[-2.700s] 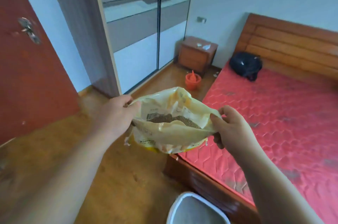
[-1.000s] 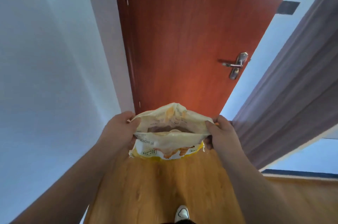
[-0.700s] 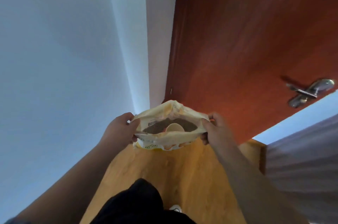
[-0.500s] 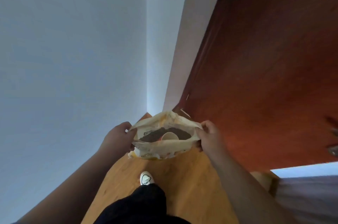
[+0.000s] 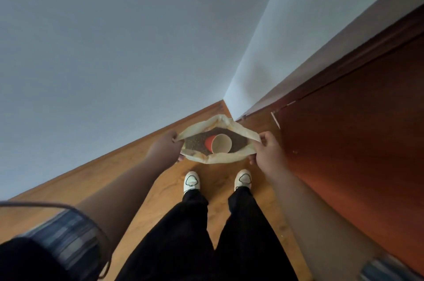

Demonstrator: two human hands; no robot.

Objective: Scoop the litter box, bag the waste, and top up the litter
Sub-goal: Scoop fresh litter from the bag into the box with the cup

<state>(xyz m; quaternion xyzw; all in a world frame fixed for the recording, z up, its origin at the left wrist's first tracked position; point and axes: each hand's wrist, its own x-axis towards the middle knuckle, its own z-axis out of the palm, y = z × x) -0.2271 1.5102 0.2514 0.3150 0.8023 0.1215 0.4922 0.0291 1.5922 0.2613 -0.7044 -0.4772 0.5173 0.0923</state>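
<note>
View has tipped down since half a second ago: both white shoes (image 5: 191,182) now show, and the cream-yellow soft plastic litter bag (image 5: 220,158) sits lower, over the far corner of the orange-brown wooden floor (image 5: 137,177), with its mouth pulled wider.

- Left hand (image 5: 164,151) pinches the left end of the bag rim and right hand (image 5: 267,152) pinches the right end. Fingers are curled on the film and stretch the mouth into an open oval.
- Grey-brown litter granules (image 5: 195,143) fill the bottom. An orange paper cup with a cream inside (image 5: 219,144) lies on its side on top of them, mouth facing near.
- Pale wall (image 5: 114,51) runs along the left and the red-brown wooden door (image 5: 355,131) along the right. Litter box is not in view.

Handling, my read:
- Bag is floppy film with all its weight low in the granules, so probably fairly heavy. Rim pinches carry everything, so slip or stretch is likely. For pouring, put one hand under the base and one at the rim.
- Granules shift freely, so the load will surge when tilted.
- Cup is light, thin and crushable. Take it round the wall near the rim with a gentle squeeze.
</note>
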